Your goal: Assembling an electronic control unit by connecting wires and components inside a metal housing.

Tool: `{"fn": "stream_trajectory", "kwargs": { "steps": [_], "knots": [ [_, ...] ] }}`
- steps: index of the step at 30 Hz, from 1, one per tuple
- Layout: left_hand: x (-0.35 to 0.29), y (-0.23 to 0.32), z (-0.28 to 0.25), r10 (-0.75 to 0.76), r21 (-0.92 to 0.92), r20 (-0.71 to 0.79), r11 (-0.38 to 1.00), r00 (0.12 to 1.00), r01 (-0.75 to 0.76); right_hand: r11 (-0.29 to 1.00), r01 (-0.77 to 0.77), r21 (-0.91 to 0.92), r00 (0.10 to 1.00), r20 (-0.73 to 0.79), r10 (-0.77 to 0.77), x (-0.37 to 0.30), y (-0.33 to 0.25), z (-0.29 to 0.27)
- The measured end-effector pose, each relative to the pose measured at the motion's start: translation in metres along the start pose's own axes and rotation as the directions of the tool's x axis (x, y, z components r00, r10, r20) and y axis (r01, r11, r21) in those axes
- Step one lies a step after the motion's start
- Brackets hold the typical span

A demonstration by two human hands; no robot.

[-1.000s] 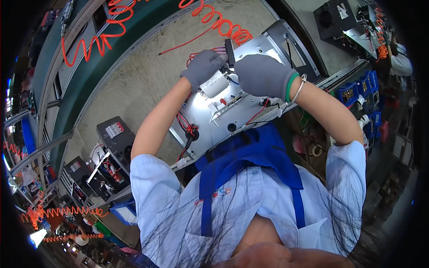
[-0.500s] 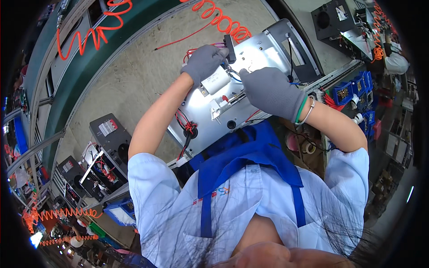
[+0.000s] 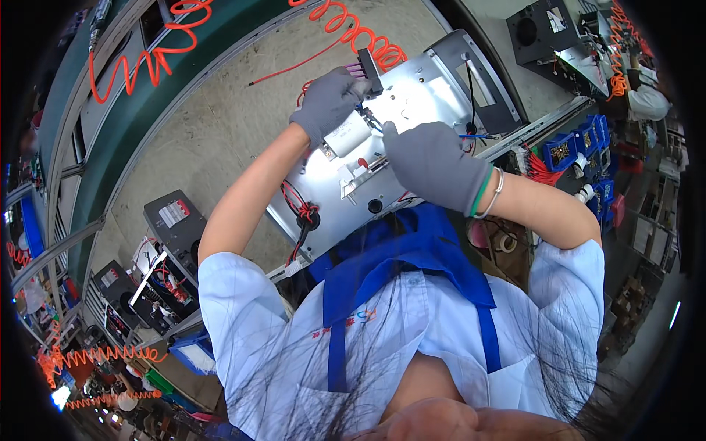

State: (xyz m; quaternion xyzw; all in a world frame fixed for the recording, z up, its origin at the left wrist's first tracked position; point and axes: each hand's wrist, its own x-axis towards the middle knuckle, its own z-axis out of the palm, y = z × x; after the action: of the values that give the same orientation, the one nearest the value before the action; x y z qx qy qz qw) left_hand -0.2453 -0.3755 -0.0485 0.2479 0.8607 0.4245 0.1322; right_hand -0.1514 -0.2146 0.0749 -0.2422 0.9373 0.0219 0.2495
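A silvery sheet-metal panel lies in front of me with electrical parts on it. My left hand, in a grey glove, is closed with bent fingers beside a white cylindrical capacitor; what its fingertips hold is hidden. Just beyond them stands a black block with pink-purple leads. My right hand, also gloved, is closed in a pinch at a thin blue wire near the capacitor's terminals. Below the capacitor sits a small metal bracket with a red part.
Red and black wires pass through a hole in the panel. Coiled orange air hoses hang beyond it. Blue bins of small parts stand at right. Black machine housings sit at left, another at far right.
The view has shifted slightly, so the panel and both hands appear a little farther left. My right hand has also dropped slightly nearer to me; my left stays by the capacitor.
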Motion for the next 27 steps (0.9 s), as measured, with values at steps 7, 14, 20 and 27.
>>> {"fn": "stream_trajectory", "kwargs": {
  "steps": [7,14,20,27],
  "knots": [
    [-0.003,-0.008,-0.001,0.151,0.106,-0.129,0.985,0.980,-0.138,0.962,0.252,0.102,0.939,-0.267,-0.218,0.022,0.023,-0.014],
    [0.000,0.004,-0.001,0.253,0.269,-0.131,0.940,0.958,-0.211,0.991,0.006,0.135,0.997,-0.079,0.004,-0.006,0.007,0.006],
    [-0.001,0.018,-0.007,0.380,0.416,-0.138,0.860,0.914,-0.295,0.986,0.163,0.042,0.967,-0.205,-0.151,-0.010,0.010,0.003],
    [-0.006,0.023,0.001,0.171,0.114,-0.279,0.983,0.945,-0.144,0.984,0.091,0.153,0.984,-0.168,-0.065,-0.014,0.018,0.015]
  ]
}}
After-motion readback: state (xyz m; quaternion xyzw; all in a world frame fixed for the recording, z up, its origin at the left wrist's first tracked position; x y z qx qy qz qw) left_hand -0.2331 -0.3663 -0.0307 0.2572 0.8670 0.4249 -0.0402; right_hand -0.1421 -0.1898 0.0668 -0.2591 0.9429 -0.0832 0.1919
